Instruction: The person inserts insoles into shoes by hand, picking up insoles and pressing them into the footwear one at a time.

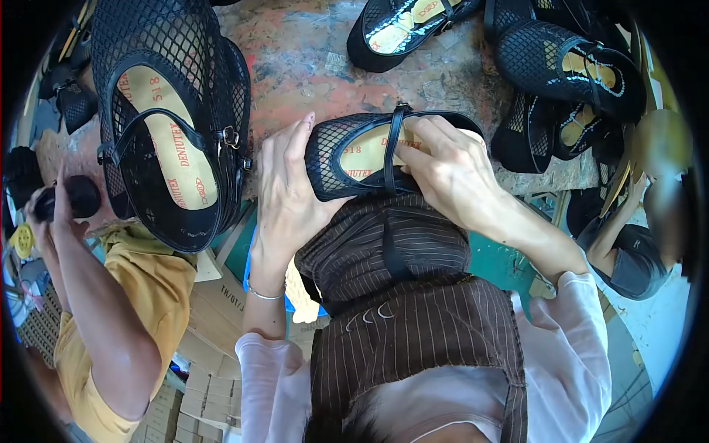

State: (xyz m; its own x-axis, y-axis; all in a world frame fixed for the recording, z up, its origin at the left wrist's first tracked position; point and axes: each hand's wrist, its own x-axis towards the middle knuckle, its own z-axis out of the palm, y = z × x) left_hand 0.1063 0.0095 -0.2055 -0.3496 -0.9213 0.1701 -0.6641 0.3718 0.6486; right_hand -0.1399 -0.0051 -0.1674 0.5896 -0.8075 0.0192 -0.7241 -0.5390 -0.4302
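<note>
A black mesh shoe (pixel 331 164) with a strap and buckle lies sideways at the table's near edge, close to my apron. Its pale insole (pixel 373 155) carries red lettering. My left hand (pixel 284 188) wraps round the toe end, thumb along the near side and fingers on the far side. Inside the opening at the heel half, my right hand (pixel 450 170) has its fingers curled and pressed against the insole, past the strap. Those fingertips are partly hidden, so I cannot see whether anything small is between them.
Stacked black mesh shoes (pixel 166 44) stand close on the left. Another strap shoe (pixel 391 33) sits at the back, and a pile of shoes (pixel 546 66) is at the right of the stained table (pixel 295 66). A person in a yellow shirt (pixel 151 288) works at left; another person (pixel 631 258) is at right.
</note>
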